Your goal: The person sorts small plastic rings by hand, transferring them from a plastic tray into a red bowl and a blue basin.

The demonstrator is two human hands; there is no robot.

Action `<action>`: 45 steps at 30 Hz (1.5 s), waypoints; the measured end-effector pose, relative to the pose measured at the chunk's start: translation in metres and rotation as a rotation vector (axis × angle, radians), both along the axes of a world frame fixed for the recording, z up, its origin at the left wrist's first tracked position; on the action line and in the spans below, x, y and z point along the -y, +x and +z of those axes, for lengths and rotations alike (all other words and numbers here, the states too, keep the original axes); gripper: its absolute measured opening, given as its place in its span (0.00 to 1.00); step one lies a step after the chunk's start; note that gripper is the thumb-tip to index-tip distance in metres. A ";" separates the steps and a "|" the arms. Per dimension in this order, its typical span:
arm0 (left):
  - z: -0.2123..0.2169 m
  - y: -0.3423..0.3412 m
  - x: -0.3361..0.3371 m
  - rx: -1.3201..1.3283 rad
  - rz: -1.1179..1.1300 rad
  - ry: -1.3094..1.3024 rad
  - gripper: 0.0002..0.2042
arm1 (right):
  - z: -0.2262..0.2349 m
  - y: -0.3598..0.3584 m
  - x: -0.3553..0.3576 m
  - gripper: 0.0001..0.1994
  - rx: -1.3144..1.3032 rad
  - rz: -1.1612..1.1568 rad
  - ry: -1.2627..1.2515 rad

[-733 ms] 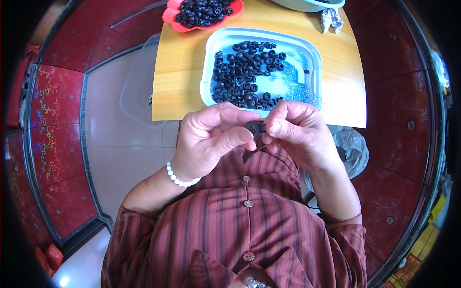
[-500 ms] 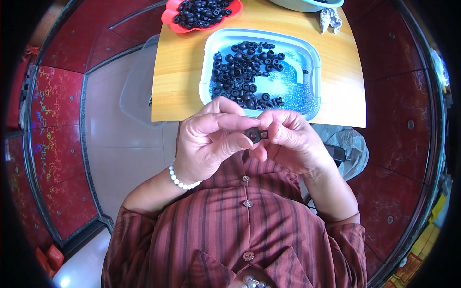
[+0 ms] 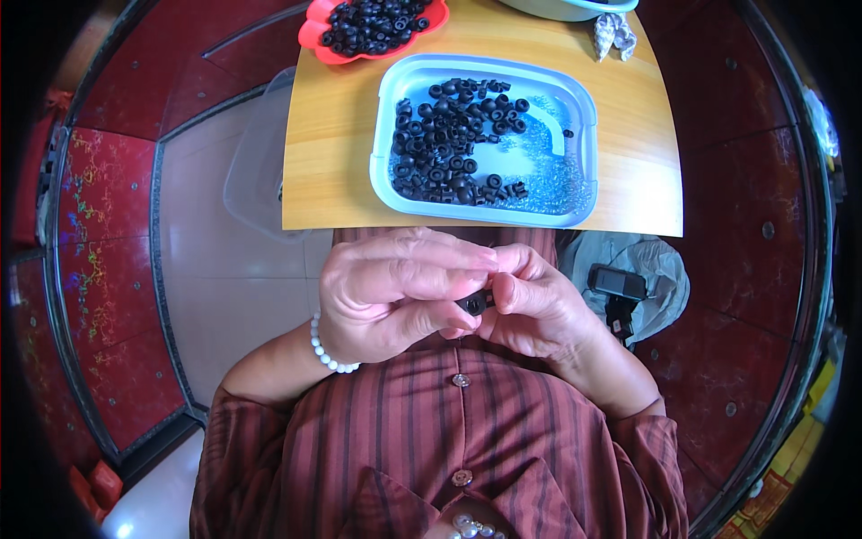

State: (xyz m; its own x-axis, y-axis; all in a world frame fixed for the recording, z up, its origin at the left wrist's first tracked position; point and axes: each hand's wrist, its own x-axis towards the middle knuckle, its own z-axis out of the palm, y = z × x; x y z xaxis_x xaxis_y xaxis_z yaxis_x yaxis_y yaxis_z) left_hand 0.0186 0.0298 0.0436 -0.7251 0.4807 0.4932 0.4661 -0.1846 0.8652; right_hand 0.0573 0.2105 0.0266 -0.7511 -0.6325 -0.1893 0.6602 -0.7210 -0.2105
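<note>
Just in front of my chest, a small black plastic part (image 3: 474,305) with a round hole is pinched between my two hands. My left hand (image 3: 391,287), a white bead bracelet at its wrist, grips the part's left end with thumb and fingers. The thumb and forefinger of my right hand (image 3: 539,305) close on its right side. Fingers cover much of the part. Beyond my hands, a pale blue plastic tray (image 3: 584,108) on the table holds many loose black parts (image 3: 449,135), heaped mostly on its left side.
On the wooden table (image 3: 633,171), a red scalloped dish (image 3: 311,38) full of black pieces stands at the far left. A light basin (image 3: 557,9) and a crumpled whitish item (image 3: 614,36) lie at the far right. A plastic bag (image 3: 664,278) with a dark device hangs below the table's right.
Both hands have come down toward my chest, away from the tray, still pinching the black part. My left fingers now cover more of it, and its slotted end is mostly hidden.
</note>
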 end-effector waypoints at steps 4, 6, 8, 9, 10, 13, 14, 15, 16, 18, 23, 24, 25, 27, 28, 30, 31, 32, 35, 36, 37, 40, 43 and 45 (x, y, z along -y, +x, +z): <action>0.001 0.002 -0.004 -0.006 0.024 0.020 0.11 | -0.002 0.003 0.004 0.15 -0.033 -0.010 -0.041; 0.000 -0.002 -0.004 -0.008 0.014 0.016 0.11 | -0.001 0.002 0.008 0.16 -0.055 -0.021 -0.064; 0.000 -0.002 -0.005 -0.014 0.003 0.011 0.11 | -0.001 0.003 0.009 0.17 -0.081 -0.033 -0.088; 0.000 -0.002 -0.007 -0.004 0.006 0.039 0.11 | -0.003 0.003 0.009 0.17 -0.090 -0.037 -0.098; 0.000 -0.001 -0.009 0.006 0.008 0.068 0.12 | -0.005 0.004 0.008 0.16 -0.100 -0.043 -0.107; 0.001 0.001 -0.009 -0.050 0.024 0.036 0.12 | -0.005 0.007 0.005 0.15 -0.110 -0.044 -0.111; 0.001 0.001 -0.010 -0.049 0.022 0.035 0.12 | -0.005 0.007 0.004 0.15 -0.107 -0.037 -0.107; 0.002 0.001 -0.011 -0.072 0.025 0.031 0.12 | -0.003 0.007 0.004 0.15 -0.105 -0.039 -0.108; 0.004 0.002 -0.010 -0.098 0.029 0.027 0.12 | 0.001 0.007 0.006 0.14 -0.113 -0.062 -0.129; 0.003 0.002 -0.010 -0.094 0.003 0.035 0.12 | 0.004 0.009 0.006 0.14 -0.120 -0.086 -0.151; -0.004 0.002 -0.008 -0.125 -0.040 0.040 0.13 | 0.004 0.008 0.003 0.16 -0.134 -0.032 -0.094; -0.004 0.003 -0.008 -0.121 -0.030 0.043 0.13 | 0.005 0.009 0.003 0.16 -0.133 -0.033 -0.094; -0.004 0.002 -0.009 -0.118 -0.021 0.046 0.13 | 0.006 0.009 0.003 0.16 -0.136 -0.043 -0.062; -0.004 0.000 -0.011 -0.111 0.000 0.034 0.12 | 0.006 0.007 0.002 0.16 -0.140 -0.054 -0.030; -0.004 0.000 -0.011 -0.104 0.023 0.023 0.11 | 0.004 0.005 0.002 0.16 -0.133 -0.056 -0.018; -0.006 0.000 -0.014 -0.065 0.033 0.044 0.11 | 0.010 0.004 0.002 0.16 -0.071 -0.085 0.020; -0.007 0.000 -0.015 -0.023 0.040 0.065 0.11 | 0.011 0.005 0.003 0.16 -0.073 -0.085 0.020; -0.008 0.001 -0.016 -0.004 0.041 0.068 0.11 | 0.012 0.005 0.004 0.15 -0.034 -0.084 0.007; -0.011 0.001 -0.013 -0.077 0.053 0.042 0.12 | 0.013 0.004 0.006 0.13 0.018 -0.083 -0.012; -0.011 0.002 -0.013 -0.075 0.051 0.041 0.12 | 0.012 0.004 0.006 0.12 0.030 -0.080 -0.017; -0.011 0.003 -0.014 -0.065 0.085 0.066 0.11 | 0.011 0.005 0.005 0.12 0.031 -0.081 -0.019; -0.009 0.004 -0.011 -0.070 0.132 0.054 0.12 | 0.010 0.006 0.001 0.09 -0.081 -0.183 0.035; -0.009 0.004 -0.006 -0.087 0.165 -0.008 0.13 | 0.021 0.004 -0.002 0.07 -0.145 -0.237 0.268; -0.008 0.006 -0.005 -0.087 0.183 -0.035 0.13 | 0.026 0.003 -0.002 0.05 -0.120 -0.252 0.369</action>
State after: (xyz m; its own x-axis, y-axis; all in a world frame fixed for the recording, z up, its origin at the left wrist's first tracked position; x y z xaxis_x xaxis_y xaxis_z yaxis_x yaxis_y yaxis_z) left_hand 0.0245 0.0344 0.0352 -0.7576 0.3625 0.5427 0.5621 -0.0602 0.8249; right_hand 0.0607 0.2129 0.0524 -0.9031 -0.3340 -0.2700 0.4294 -0.7187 -0.5470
